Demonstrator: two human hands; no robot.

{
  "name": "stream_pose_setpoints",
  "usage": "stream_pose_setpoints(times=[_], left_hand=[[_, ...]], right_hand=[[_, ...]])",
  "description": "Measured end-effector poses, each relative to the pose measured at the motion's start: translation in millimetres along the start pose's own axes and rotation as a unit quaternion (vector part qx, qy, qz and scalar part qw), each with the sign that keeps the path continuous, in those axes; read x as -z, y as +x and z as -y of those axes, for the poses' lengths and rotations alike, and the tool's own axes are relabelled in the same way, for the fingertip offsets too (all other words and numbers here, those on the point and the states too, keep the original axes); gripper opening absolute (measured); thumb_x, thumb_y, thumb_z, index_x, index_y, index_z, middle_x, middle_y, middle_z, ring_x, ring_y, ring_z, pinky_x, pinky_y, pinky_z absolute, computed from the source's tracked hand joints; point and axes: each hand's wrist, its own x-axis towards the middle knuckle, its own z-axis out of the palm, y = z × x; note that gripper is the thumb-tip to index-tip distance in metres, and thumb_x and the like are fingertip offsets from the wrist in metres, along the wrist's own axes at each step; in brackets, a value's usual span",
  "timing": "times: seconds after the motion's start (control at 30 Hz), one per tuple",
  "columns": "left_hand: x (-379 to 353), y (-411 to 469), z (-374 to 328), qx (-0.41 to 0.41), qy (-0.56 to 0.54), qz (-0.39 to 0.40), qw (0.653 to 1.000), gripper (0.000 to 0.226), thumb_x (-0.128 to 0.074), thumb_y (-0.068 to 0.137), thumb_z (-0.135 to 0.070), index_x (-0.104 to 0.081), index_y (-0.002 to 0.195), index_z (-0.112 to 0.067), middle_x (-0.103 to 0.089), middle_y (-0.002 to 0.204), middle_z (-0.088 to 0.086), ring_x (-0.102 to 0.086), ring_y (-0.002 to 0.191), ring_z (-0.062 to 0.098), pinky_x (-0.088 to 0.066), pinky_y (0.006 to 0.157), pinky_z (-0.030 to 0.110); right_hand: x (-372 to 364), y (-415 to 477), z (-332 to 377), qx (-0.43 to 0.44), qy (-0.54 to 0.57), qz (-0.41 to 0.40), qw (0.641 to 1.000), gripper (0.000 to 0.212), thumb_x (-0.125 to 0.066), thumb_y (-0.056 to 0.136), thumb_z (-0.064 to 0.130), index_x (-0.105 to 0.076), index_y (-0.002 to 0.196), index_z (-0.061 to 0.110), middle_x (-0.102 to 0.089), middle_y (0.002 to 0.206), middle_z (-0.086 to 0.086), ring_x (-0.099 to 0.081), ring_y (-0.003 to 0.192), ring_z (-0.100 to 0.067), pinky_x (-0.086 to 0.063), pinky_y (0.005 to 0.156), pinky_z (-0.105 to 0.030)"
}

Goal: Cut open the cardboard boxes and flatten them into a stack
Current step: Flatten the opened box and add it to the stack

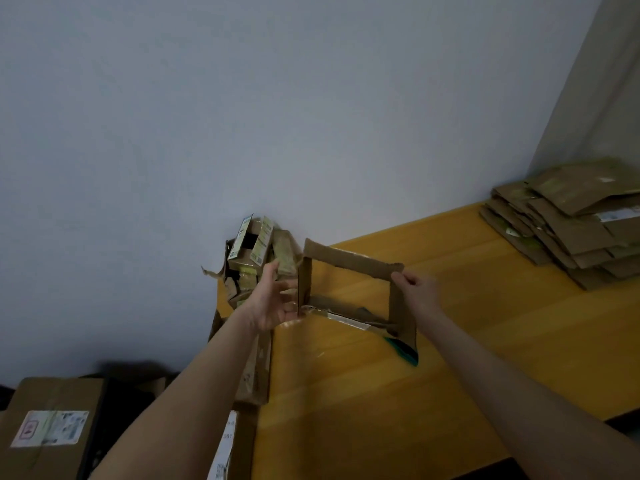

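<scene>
From the head camera, I hold a cardboard box up in the air over the yellow desk, between my two outstretched arms. Both its ends are open, so it reads as a hollow four-walled sleeve, and I see the desk straight through it.

My left hand is on the box's left wall, thumb pointing up and fingers curled round the lower left corner. That grip is closed on the cardboard. My right hand pinches the upper right corner, thumb on the near side and fingers behind (a narrow grip, also closed on the cardboard).

A strip of clear tape runs along the ragged lower wall. A green patch shows at the bottom right corner, which hangs lowest.

A stack of flattened cardboard lies at the far right end of the desk, well apart from the box I hold. At the desk's far left corner, a pile of small boxes sits against the pale wall, just behind my left hand.

A brown box stands beside the desk's left edge. Lower left, a labelled carton sits below desk level.
</scene>
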Motion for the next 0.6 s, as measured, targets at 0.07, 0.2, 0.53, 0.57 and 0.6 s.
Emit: stream_pose_setpoints(times=[0.07,0.2,0.53,0.57,0.6], left_hand=[[3,1,-3,0.029,-0.005,-0.005,1.0,0.083,-0.036,0.086,-0.075,-0.046,0.13,-0.006,-0.06,0.113,0.022,-0.064,0.098,0.04,-0.049,0.089,0.059],[7,-3,-7,0.077,-0.028,0.038,0.996,0.066,-0.047,0.085,-0.062,-0.056,0.116,-0.005,-0.068,0.103,0.026,-0.067,0.094,0.042,-0.052,0.082,0.056],[12,9,12,0.001,-0.005,-0.133,0.991,0.025,-0.041,0.1,-0.003,-0.053,0.123,-0.003,-0.066,0.101,0.017,-0.067,0.086,0.029,-0.06,0.056,0.036],[13,10,15,-0.004,0.013,-0.153,0.988,0.025,-0.043,0.1,-0.002,-0.055,0.121,-0.005,-0.066,0.1,0.015,-0.067,0.085,0.027,-0.061,0.059,0.036],[15,12,17,-0.009,0.027,-0.173,0.985,0.023,-0.044,0.099,-0.002,-0.056,0.119,-0.006,-0.066,0.098,0.014,-0.066,0.085,0.025,-0.06,0.063,0.036]], right_hand=[[0,-6,4,0.048,-0.03,0.06,0.997,0.035,-0.06,0.093,0.018,-0.051,0.06,0.01,-0.04,0.058,0.0,-0.037,0.059,-0.013,-0.025,0.055,-0.027],[-6,-16,10,0.097,-0.081,0.175,0.976,0.024,-0.062,0.09,0.009,-0.067,0.068,0.016,-0.069,0.09,-0.003,-0.055,0.076,-0.01,-0.045,0.069,-0.023],[-10,-10,-23,0.036,-0.189,0.263,0.945,0.059,-0.069,0.081,0.049,-0.056,0.132,0.022,-0.043,0.141,0.0,-0.041,0.131,-0.023,-0.037,0.104,-0.041],[-10,-5,-28,0.011,-0.184,0.198,0.963,0.066,-0.069,0.081,0.047,-0.049,0.138,0.019,-0.038,0.143,-0.003,-0.038,0.132,-0.024,-0.037,0.104,-0.04],[-9,-2,-32,-0.016,-0.199,0.159,0.967,0.073,-0.07,0.082,0.043,-0.04,0.144,0.018,-0.032,0.146,-0.006,-0.035,0.133,-0.025,-0.036,0.105,-0.042]])
